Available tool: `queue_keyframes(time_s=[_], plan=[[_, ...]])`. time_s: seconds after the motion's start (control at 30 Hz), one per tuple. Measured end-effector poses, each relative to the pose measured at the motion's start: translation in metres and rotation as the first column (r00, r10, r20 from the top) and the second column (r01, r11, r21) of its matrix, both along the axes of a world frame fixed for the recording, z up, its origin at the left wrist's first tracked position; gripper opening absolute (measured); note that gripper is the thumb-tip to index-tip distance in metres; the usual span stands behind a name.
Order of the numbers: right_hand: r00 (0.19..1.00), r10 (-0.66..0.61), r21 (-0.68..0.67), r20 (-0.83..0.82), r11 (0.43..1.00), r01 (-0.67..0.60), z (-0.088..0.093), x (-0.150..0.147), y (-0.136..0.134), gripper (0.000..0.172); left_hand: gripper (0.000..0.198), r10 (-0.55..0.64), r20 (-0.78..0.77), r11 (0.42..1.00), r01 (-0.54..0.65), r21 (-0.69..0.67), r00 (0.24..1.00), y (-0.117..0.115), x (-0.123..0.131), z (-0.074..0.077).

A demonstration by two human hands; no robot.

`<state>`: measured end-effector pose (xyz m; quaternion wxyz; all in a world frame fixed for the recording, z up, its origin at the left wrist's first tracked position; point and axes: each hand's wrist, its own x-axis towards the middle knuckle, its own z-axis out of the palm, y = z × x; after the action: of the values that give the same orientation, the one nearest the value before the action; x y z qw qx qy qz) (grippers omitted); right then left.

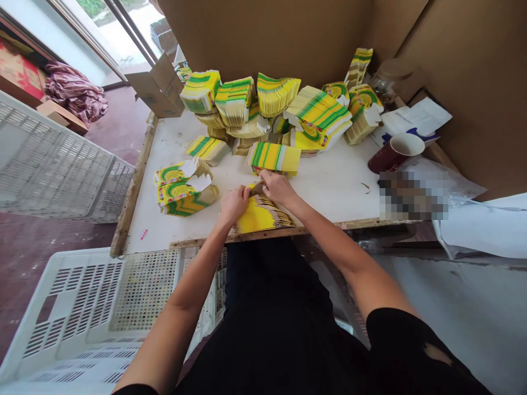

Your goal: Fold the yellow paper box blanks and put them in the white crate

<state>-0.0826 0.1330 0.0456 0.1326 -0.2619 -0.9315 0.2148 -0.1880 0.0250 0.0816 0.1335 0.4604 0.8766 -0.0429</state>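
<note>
A fanned stack of flat yellow paper sleeves [259, 215] lies at the front edge of the white table [329, 186]. My left hand [233, 204] rests closed on the stack's left top edge. My right hand [278, 186] pinches the top of the same stack from the right. Just beyond my hands stands a short yellow-green bundle [275, 158]. To the left lie two bundles wrapped in paper bands [185, 189].
Several yellow-green bundles [280, 107] are piled at the table's back against a cardboard wall. A dark red mug [395, 152] and papers [415, 118] sit at the right. White plastic crates [99, 307] stand on the floor left of the table, another crate [49, 159] farther back.
</note>
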Motion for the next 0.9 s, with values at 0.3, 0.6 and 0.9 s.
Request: queue_keyframes(time_s=[0.3, 0.6, 0.9], plan=[[0.951, -0.308, -0.234, 0.033, 0.923, 0.307, 0.008, -0.041, -0.012, 0.030, 0.036, 0.118, -0.017, 0.992, -0.117, 0.052, 0.993, -0.003, -0.002, -0.001], [0.913, -0.397, -0.552, -0.098, 0.785, 0.282, -0.010, -0.063, -0.024, 0.031, 0.031, 0.188, -0.011, 0.977, -0.186, 0.100, 0.982, -0.005, -0.001, 0.001], [0.953, -0.288, -0.460, -0.092, 0.862, 0.216, 0.000, -0.046, -0.004, 0.027, 0.029, 0.205, 0.039, 0.972, -0.209, 0.112, 0.978, -0.007, -0.004, -0.005]])
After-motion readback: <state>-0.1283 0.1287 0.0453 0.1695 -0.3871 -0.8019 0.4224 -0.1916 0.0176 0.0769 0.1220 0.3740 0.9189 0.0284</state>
